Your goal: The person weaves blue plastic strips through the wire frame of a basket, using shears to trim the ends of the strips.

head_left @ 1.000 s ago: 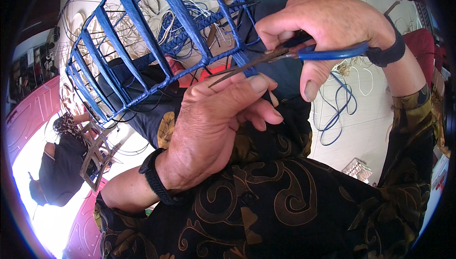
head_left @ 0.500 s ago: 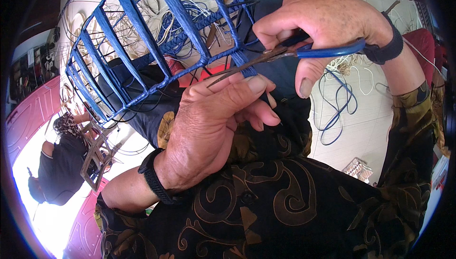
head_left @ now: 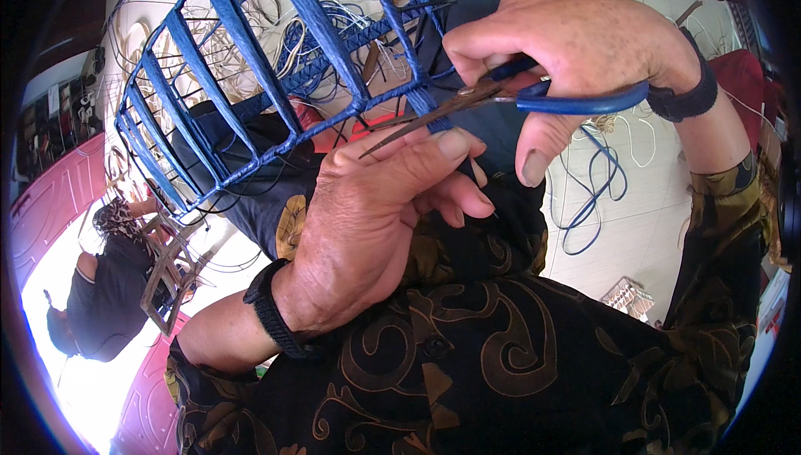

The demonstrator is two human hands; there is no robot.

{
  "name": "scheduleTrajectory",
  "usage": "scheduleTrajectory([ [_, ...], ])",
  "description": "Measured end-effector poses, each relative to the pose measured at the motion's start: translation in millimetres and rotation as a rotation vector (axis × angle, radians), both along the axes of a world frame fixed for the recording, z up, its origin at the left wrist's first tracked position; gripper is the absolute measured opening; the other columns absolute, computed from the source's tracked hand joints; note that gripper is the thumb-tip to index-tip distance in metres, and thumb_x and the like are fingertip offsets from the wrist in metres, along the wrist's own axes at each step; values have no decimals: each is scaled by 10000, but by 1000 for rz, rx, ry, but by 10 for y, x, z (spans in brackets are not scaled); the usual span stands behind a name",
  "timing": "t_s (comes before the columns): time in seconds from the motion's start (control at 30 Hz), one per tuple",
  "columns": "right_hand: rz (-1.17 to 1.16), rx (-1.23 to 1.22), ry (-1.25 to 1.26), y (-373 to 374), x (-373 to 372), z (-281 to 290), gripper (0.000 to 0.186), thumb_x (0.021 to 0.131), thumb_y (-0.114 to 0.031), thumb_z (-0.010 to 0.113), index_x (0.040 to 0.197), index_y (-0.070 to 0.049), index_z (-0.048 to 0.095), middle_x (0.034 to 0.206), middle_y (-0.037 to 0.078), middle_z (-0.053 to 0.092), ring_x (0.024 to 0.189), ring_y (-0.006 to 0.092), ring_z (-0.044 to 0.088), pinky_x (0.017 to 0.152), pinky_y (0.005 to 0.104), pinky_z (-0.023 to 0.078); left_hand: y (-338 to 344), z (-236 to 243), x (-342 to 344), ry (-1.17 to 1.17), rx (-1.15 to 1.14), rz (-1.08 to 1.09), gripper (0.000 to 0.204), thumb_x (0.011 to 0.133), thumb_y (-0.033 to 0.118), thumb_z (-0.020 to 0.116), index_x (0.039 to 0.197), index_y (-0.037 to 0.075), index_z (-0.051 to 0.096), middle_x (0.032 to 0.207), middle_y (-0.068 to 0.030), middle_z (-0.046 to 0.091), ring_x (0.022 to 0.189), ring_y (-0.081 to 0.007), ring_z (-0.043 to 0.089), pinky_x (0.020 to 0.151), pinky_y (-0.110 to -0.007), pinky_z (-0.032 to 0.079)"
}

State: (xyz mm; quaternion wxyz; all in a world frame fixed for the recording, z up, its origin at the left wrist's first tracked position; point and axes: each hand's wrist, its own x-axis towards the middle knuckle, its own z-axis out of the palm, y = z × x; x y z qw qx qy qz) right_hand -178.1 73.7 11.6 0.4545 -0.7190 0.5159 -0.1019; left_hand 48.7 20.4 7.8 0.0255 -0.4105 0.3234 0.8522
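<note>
A frame woven in blue strips with dark rods spans the upper left. At its lower right corner, a blue strip runs down to the fingertips of my left hand, which pinches it between thumb and fingers. My right hand grips a pair of scissors with blue handles and rusty, dark blades, fingers and thumb at the handles. The blades pass over my left index finger and thumb, close to the strip. Whether they touch it I cannot tell.
Loose blue strands and pale cane strips lie on the tiled floor. Another person works at the far left beside a wooden frame. A red chair stands at the right.
The scissors and my right hand have shifted slightly, with the right thumb a little lower. My left hand and the blue frame stay nearly still.
</note>
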Motion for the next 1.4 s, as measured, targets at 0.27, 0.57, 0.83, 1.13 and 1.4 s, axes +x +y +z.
scheduleTrajectory([
  [0.27,22,126,-199,-90,-89,-333,711,568,-568,912,887,-44,554,696,86,653,611,224,643,567,316,492,-15,-8,33,14,15,-9,273,991,187,587,1103,-56,643,921,-119,695,720,-172,675,685,-268,534],
  [0.57,66,245,-224,-132,-235,-383,720,580,-541,921,934,-28,560,725,84,652,639,199,632,583,307,489,-59,-41,28,44,25,-1,255,990,187,593,1081,-42,659,913,-125,697,711,-171,673,693,-262,536],
  [0.83,-25,483,-344,104,-433,-314,798,591,-645,878,968,-18,559,736,22,611,620,124,564,561,268,434,0,-41,55,67,19,-9,252,1003,118,566,1219,5,631,906,-102,678,691,-154,665,684,-263,541],
  [1.13,-544,326,-682,1064,-491,-569,765,734,-641,772,1111,-15,544,815,31,556,728,93,521,625,208,392,-39,-84,81,117,41,-53,224,1007,117,564,1198,18,629,910,-96,675,702,-149,662,686,-266,544],
  [1.4,-1487,291,-306,1766,-167,-1890,340,924,-359,652,1088,-66,600,849,18,606,658,71,491,599,215,377,-40,-78,79,125,-17,-56,230,1023,151,532,1183,8,616,923,-117,687,722,-169,685,714,-267,540],
])
